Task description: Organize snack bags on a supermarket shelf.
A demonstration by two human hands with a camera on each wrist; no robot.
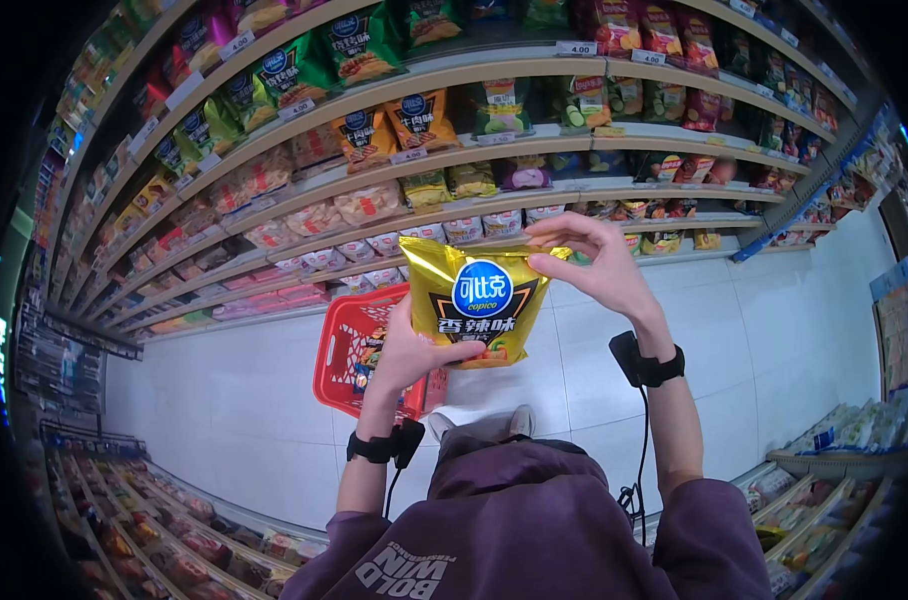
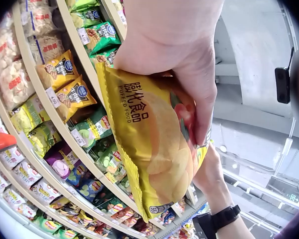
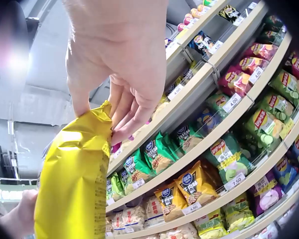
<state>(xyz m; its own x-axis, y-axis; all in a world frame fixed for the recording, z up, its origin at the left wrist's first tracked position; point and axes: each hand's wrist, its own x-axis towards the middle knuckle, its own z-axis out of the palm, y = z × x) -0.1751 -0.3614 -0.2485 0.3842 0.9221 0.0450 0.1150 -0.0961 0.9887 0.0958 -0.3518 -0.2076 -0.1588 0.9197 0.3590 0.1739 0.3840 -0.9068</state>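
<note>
Across the far side I see long shelves (image 1: 664, 72) of snack bags, with the red basket (image 1: 326, 370) below, left of the yellow chip bag (image 1: 436, 262). The bag is between my hands: my left hand (image 1: 411, 345) clamps its left side, my right hand (image 1: 596, 270) pinches its top right corner. I should keep both grips light, so the puffed bag doesn't crush.
</note>
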